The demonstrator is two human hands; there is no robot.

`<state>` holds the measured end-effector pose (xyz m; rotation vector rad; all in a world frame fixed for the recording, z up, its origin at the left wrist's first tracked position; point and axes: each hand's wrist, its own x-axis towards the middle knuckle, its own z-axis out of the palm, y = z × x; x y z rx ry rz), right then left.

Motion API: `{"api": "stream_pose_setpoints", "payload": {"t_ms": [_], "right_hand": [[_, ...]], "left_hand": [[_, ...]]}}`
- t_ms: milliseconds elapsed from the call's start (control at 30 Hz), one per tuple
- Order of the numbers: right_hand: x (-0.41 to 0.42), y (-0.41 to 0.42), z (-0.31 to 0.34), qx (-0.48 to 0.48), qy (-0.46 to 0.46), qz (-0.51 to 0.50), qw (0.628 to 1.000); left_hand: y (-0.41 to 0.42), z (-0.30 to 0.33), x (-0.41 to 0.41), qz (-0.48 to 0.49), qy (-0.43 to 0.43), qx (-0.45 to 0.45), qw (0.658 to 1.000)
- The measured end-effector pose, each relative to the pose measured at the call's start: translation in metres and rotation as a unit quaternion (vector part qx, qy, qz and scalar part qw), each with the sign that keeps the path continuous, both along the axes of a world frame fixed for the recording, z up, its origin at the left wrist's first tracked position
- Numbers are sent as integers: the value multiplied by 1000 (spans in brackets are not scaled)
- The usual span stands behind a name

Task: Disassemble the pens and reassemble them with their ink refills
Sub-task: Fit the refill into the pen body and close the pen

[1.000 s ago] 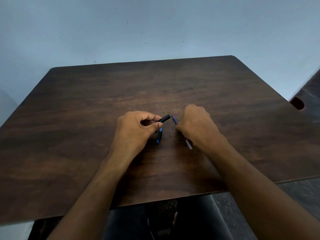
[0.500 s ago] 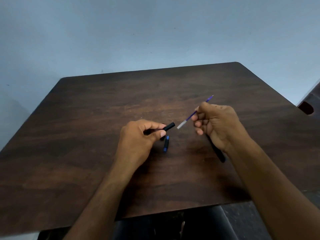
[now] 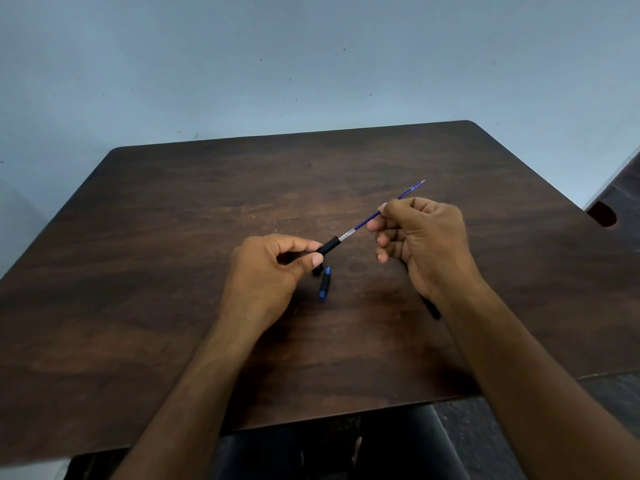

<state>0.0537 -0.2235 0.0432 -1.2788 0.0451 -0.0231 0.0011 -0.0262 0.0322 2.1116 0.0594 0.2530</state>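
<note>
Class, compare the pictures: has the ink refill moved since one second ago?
Yes. The ink refill, then low by the small blue piece on the table, is now lifted in the right hand, its white end at the black barrel.

A dark wooden table with visible grain and rounded far corners fills most of the view. Behind its far edge rises a plain pale blue wall, dotted with small dark specks. Right of the table, set close beside it, stands part of a second dark desk with an oval cut-out. Below the table's near edge on the right lies a dark floor. Light is soft and even.
</note>
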Motion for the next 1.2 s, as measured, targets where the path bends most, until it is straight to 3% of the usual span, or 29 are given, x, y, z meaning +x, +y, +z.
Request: {"api": "stream_pose_setpoints", "payload": {"t_ms": [400,667,1200], "right_hand": [[-13,18,-14,-86,24,95,991],[-11,9,-8,1,16,46,999],[-10,12,-9,-7,19,59,998]], "left_hand": [[-1,-3,1,4,-10,24,1000],[1,-1,0,11,-8,31,999],[3,0,-2,30,-8,56,998]]}}
